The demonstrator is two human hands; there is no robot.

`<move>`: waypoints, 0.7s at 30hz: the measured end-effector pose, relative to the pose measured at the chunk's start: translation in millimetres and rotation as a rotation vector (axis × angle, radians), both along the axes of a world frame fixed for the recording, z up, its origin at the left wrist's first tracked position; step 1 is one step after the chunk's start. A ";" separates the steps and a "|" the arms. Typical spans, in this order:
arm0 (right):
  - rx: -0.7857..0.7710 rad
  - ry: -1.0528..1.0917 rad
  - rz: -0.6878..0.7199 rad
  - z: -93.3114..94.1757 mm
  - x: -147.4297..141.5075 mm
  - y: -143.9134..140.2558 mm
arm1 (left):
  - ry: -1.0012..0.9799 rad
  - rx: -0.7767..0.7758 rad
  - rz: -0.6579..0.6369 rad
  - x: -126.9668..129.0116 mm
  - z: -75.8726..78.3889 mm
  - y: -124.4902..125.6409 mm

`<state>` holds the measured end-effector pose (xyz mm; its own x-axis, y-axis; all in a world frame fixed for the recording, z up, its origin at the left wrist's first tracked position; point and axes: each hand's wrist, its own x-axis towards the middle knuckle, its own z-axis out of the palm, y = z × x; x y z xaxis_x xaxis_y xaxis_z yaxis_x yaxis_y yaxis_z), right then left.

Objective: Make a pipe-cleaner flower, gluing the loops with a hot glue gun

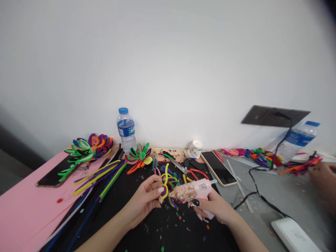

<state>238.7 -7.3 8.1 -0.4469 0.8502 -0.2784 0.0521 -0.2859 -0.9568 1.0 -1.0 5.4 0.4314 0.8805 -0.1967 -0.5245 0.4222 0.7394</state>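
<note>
My left hand (148,196) pinches a looped yellow and purple pipe cleaner piece (164,191) between thumb and fingers. In my right hand (214,206) is a pink hot glue gun (193,191), its nozzle pointing left and close to the loop. A glue stick (214,181) pokes out of its back end. Behind my hands lie curled pipe cleaners (172,175) in several colours and red-handled scissors (187,170). Left of them, a finished-looking pipe cleaner flower (139,154) and a bundle of long purple, yellow and green stems (99,176) rest on the black mat (112,217).
Water bottles (126,131) (298,140) stand by the wall, with a paper cup (195,149) between. Phones (219,168) (49,175) lie either side. A black cable (256,185) runs near a white power strip (294,232). At far right, another person's hand (321,176) touches pipe cleaners.
</note>
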 end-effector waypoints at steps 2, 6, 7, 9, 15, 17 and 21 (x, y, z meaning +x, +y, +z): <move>-0.003 -0.006 -0.033 -1.2 -1.3 0.3 | 0.000 -0.006 -0.008 0.4 -0.6 -0.4; 0.021 0.005 -0.078 -6.3 -2.5 0.9 | -0.001 -0.013 -0.014 1.0 -2.3 -1.2; 0.027 0.005 -0.081 -7.2 -2.5 0.8 | -0.002 -0.013 -0.012 1.1 -2.6 -1.3; 0.030 0.002 -0.077 -7.8 -2.3 0.6 | -0.003 -0.012 -0.006 1.0 -2.7 -1.1; 0.007 -0.011 -0.028 -2.6 -2.0 0.0 | 0.011 -0.035 0.022 0.3 -3.2 0.5; 0.012 -0.012 -0.021 -1.2 -2.4 -0.2 | 0.016 -0.046 0.033 0.2 -3.6 0.8; 0.019 -0.005 -0.021 1.2 -3.8 -0.9 | 0.018 -0.062 0.048 0.4 -3.6 1.0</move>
